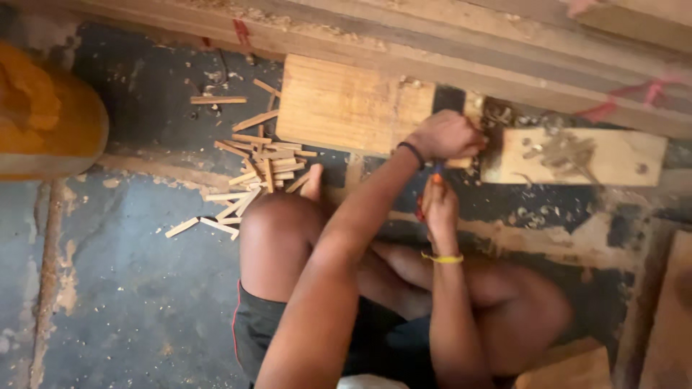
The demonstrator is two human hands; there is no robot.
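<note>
The left hand (445, 135) presses a small dark workpiece (496, 133) at the board's (613, 155) nine o'clock end, fingers clamped. The right hand (440, 205) grips an orange-handled tool (436, 175). Cut wooden sticks (252, 166) lie piled at nine o'clock, with shavings (562, 148) on the board; shaping looks unfinished.

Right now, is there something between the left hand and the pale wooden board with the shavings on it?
Nothing visible does. The left hand already rests at the near end of the pale wooden board, beside the curled shavings.
</note>
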